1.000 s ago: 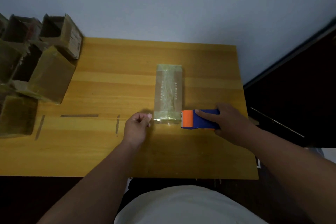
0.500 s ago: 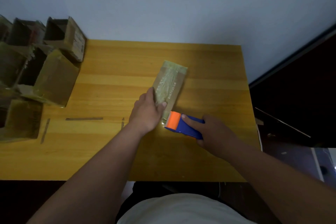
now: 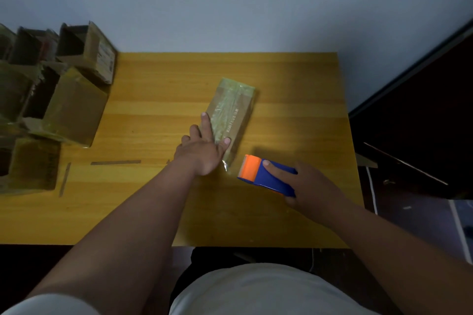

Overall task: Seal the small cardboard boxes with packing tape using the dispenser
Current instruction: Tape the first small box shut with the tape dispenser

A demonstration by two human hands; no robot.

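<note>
A small flat cardboard box [image 3: 236, 112] lies at a slant in the middle of the wooden table [image 3: 158, 89], with clear tape along its top and a loose tape end at its near corner. My left hand [image 3: 202, 147] lies on the box's near left part, fingers straight, thumb across the top. My right hand [image 3: 304, 186] grips the blue tape dispenser [image 3: 268, 174]. The dispenser's orange head points at the box's near end, a short gap away from it.
Several brown cardboard boxes [image 3: 69, 110], some with open flaps, are heaped at the table's left edge. Thin dark strips [image 3: 115, 162] lie on the table near them. A dark cabinet [image 3: 419, 123] stands to the right of the table.
The box has turned from straight to slanted. My left hand moved from the near end up onto the box and flattened. The dispenser drew back to the right, away from the box.
</note>
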